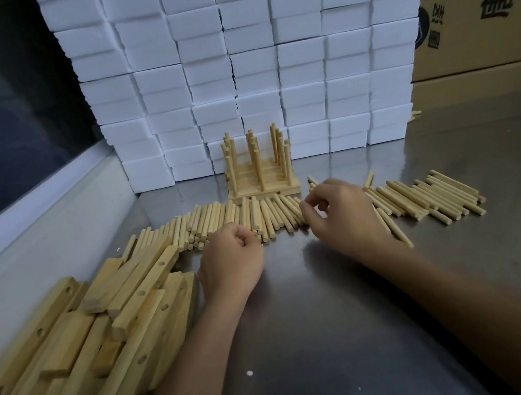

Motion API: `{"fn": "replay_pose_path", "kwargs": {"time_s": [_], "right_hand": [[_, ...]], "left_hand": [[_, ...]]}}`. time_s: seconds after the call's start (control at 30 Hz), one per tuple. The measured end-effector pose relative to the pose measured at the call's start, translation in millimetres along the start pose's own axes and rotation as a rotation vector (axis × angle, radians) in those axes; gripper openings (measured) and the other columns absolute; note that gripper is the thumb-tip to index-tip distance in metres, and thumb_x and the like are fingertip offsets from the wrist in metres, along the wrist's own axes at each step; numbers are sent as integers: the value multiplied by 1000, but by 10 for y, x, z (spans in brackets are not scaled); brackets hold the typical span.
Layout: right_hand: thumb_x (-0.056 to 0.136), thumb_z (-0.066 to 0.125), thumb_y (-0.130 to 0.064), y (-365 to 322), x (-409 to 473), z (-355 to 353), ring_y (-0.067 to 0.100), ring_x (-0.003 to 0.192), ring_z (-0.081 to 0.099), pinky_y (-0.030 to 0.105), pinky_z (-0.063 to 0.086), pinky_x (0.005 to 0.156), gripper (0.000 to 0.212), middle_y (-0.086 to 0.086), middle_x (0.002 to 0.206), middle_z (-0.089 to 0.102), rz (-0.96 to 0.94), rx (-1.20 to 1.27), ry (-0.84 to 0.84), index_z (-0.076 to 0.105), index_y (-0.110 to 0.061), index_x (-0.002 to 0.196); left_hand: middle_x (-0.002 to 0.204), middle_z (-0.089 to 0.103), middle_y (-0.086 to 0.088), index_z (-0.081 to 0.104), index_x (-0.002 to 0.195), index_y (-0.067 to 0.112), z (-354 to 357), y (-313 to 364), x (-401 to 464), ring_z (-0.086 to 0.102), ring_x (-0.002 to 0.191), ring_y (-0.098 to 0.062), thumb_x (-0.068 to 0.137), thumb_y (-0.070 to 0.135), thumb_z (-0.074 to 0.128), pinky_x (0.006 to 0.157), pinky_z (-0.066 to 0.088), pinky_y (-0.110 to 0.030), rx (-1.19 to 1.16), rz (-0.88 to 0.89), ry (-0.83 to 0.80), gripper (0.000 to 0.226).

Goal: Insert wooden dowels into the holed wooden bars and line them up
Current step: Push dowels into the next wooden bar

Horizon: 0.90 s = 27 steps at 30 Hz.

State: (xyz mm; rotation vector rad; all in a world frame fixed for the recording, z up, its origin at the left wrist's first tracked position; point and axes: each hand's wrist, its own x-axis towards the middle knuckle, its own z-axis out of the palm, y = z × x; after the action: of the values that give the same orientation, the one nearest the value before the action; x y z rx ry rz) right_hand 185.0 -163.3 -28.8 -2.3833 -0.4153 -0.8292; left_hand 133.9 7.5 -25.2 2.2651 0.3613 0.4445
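Left hand: your left hand (232, 261) sits at about 8 o'clock of the view's centre, fingers curled into a fist at the near edge of the loose dowels (248, 216); whether it holds one, you cannot tell.
Right hand: your right hand (338, 215) at 3 o'clock of the left, fingertips bent onto the dowels.
Holed bars: piled bars (78, 337) at 8 o'clock on the metal table (313, 344).
Finished bars: lined-up bars with upright dowels (259, 169) at 12 o'clock, against the white foam blocks (245, 60).
Box: cardboard box (478, 2) at 2 o'clock.
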Motion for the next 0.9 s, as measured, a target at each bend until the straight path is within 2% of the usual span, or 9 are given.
{"fn": "replay_pose_path", "kwargs": {"time_s": [0.1,0.17,0.3,0.37,0.43,0.53,0.6,0.73,0.9], "right_hand": [[91,67,-17,-45,-110,-78,15,69,54,28,40,65,12,-2,77,61,-91,-17,55,72,-9,84],[92,65,-18,-64,-129,-91,20,69,59,37,48,68,14,1,77,66,-136,-34,39,73,-8,86],[95,62,-22,-36,-132,-92,17,70,62,43,54,78,16,-1,79,69,-101,4,21,73,-10,89],[95,62,-23,-27,-142,-90,14,69,61,41,54,81,16,-3,78,69,-88,4,12,73,-12,90],[95,63,-24,-39,-150,-96,11,68,61,38,55,81,15,-4,78,69,-81,10,11,73,-13,91],[95,63,-24,-58,-156,-107,9,66,61,33,56,70,15,-4,78,70,-74,11,2,73,-13,93],[95,63,-24,-68,-161,-116,10,67,62,32,56,68,15,-3,78,71,-65,13,-5,74,-12,94],[95,64,-23,-77,-164,-120,11,67,63,32,57,68,16,-2,78,71,-53,24,-12,74,-12,93],[95,64,-23,-65,-157,-118,11,67,63,34,57,67,15,-3,78,71,-29,52,-14,74,-12,93]], "left_hand": [[76,68,9,63,79,28,-33,57,12,64,71,-16,92,21,55,65,51,-31,62,3,-48,16],[78,67,7,64,80,26,-89,130,35,63,73,-15,92,20,56,68,53,-32,60,15,-91,16],[72,57,10,63,81,23,-381,252,141,51,64,-7,90,18,58,54,35,-23,167,75,42,11],[80,57,7,63,90,22,-573,229,223,51,72,-15,89,21,60,68,39,-27,276,97,126,3],[95,55,1,60,101,21,-709,158,284,47,90,-22,86,25,66,85,36,-38,457,72,134,16],[120,54,-8,57,118,22,-814,35,310,45,116,-30,85,35,71,98,31,-47,637,-94,-10,39],[126,55,-9,55,126,23,-819,-59,319,44,122,-31,84,37,71,103,29,-47,691,-175,-62,46],[114,61,-8,60,121,22,-822,-146,336,51,114,-31,84,21,71,99,31,-44,659,-172,57,38],[93,55,-8,60,107,17,-870,-139,377,51,98,-31,80,19,73,93,35,-44,646,-223,56,30]]}}
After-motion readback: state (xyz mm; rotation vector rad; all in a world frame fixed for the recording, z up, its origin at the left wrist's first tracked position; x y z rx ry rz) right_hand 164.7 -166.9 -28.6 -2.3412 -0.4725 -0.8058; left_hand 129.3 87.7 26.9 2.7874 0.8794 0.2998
